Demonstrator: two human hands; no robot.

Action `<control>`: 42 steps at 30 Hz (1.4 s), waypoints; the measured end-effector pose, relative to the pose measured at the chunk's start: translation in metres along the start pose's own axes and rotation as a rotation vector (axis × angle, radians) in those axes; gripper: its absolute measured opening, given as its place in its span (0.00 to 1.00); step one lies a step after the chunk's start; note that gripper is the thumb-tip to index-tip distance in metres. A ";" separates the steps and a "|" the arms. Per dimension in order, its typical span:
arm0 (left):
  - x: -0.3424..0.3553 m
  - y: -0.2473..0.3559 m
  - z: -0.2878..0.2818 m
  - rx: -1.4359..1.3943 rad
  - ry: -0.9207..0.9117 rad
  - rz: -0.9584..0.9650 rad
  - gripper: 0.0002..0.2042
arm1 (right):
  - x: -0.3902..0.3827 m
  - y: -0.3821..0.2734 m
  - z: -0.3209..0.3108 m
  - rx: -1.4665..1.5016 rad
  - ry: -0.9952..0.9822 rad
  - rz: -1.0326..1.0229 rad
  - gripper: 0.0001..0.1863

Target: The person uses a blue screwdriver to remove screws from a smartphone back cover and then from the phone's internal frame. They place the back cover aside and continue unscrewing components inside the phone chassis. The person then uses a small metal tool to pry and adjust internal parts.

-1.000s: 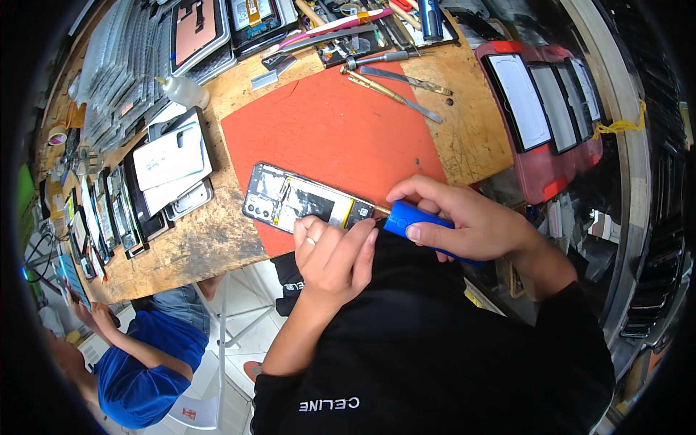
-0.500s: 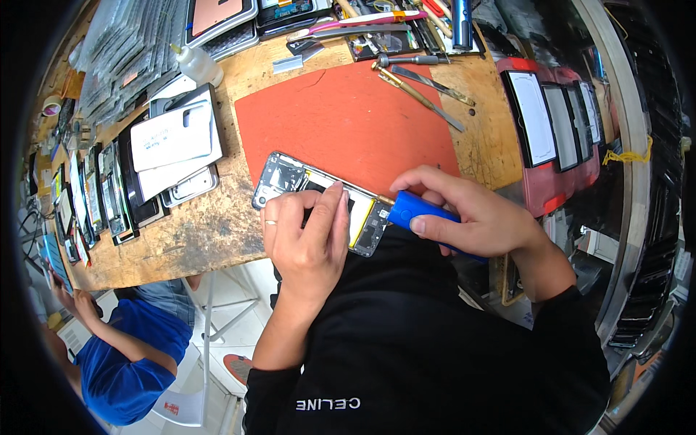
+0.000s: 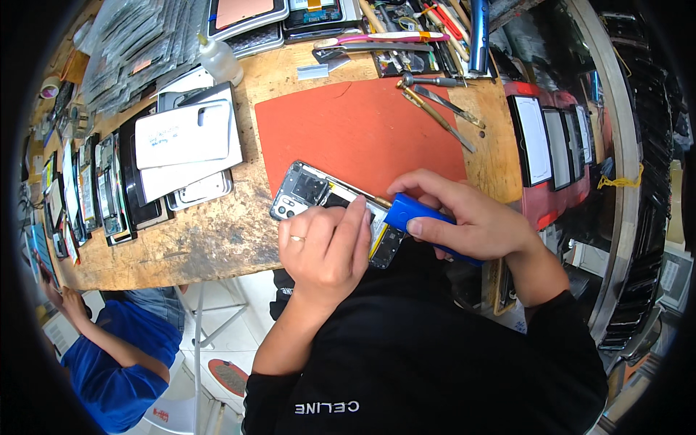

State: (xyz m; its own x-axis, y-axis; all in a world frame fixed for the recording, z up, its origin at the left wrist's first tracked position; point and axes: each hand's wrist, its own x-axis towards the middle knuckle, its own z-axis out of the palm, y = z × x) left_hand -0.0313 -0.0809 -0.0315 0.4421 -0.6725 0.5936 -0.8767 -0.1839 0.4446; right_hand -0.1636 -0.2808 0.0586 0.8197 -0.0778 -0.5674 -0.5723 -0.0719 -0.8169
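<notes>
An opened smartphone lies tilted at the near edge of the red mat, its inner parts bare. Two round camera rings show at its left end and a yellow-edged battery in its middle. My left hand, with a ring on one finger, grips the phone, fingertips pressed together over its middle. In my right hand is a blue electric screwdriver. Its thin bit points left along the phone's far long edge, close to my left fingertips. Whether the tip sits in a screw is too small to tell.
Hand tools lie beyond the mat's right corner. A dropper bottle, stacked phone covers and packed sleeves stand left. A red case is at the right. A person in blue sits at lower left.
The whole view has shifted, so the table appears farther right and lower. Relative to the phone, the screwdriver has moved left along the far edge. Both hands keep their holds.
</notes>
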 end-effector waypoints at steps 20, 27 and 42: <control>-0.019 -0.010 -0.004 -0.191 0.106 0.177 0.09 | 0.040 0.001 -0.024 0.035 -0.202 -0.063 0.25; -0.020 -0.009 -0.003 -0.196 0.098 0.153 0.07 | 0.039 -0.003 -0.024 0.066 -0.210 -0.021 0.26; -0.012 -0.003 -0.004 -0.149 0.034 0.083 0.05 | 0.027 0.003 -0.011 0.145 -0.100 -0.031 0.24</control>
State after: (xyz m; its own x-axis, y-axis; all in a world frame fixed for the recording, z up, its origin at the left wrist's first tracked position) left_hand -0.0333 -0.0691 -0.0371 0.3778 -0.6560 0.6535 -0.8736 -0.0186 0.4864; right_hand -0.1433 -0.2945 0.0422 0.8392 0.0222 -0.5434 -0.5434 0.0720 -0.8364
